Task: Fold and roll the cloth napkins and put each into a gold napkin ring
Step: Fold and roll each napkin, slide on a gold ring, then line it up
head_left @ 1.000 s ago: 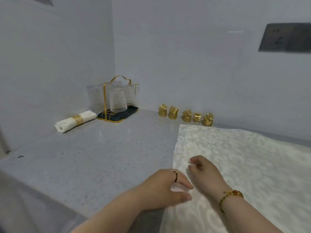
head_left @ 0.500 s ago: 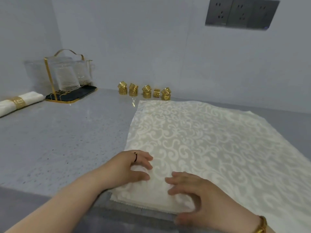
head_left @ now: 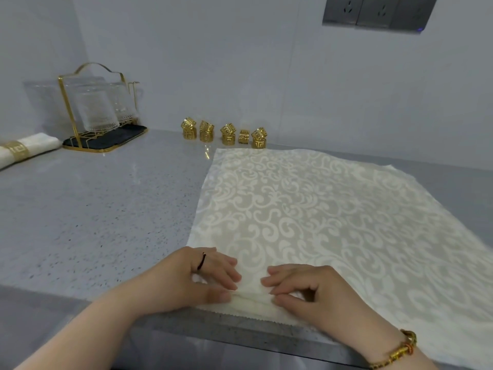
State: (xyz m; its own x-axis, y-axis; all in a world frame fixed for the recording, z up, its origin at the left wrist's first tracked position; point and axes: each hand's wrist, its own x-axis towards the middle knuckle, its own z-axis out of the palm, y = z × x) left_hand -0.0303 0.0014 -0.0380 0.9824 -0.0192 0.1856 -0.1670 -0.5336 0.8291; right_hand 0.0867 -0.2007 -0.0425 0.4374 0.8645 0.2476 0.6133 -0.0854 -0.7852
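A cream napkin (head_left: 320, 209) with a scroll pattern lies spread flat on the grey speckled counter (head_left: 93, 209), its near edge at the counter's front. My left hand (head_left: 197, 279) and my right hand (head_left: 314, 289) sit side by side on that near edge. On each hand the thumb and curled fingers pinch a small ridge of cloth. Several gold napkin rings (head_left: 226, 133) stand in a row by the back wall, just beyond the napkin's far left corner. A rolled white napkin (head_left: 40, 144) inside a gold ring lies at the far left.
A gold wire rack with ribbed glasses (head_left: 98, 110) stands on a dark tray at the back left. Grey wall sockets (head_left: 373, 12) are mounted on the wall above. Bare counter stretches left of the napkin. The counter's front edge runs just under my hands.
The view has swung right and settled on the napkin. Both hands have drawn together at its near edge, and their fingers now pinch up the cloth.
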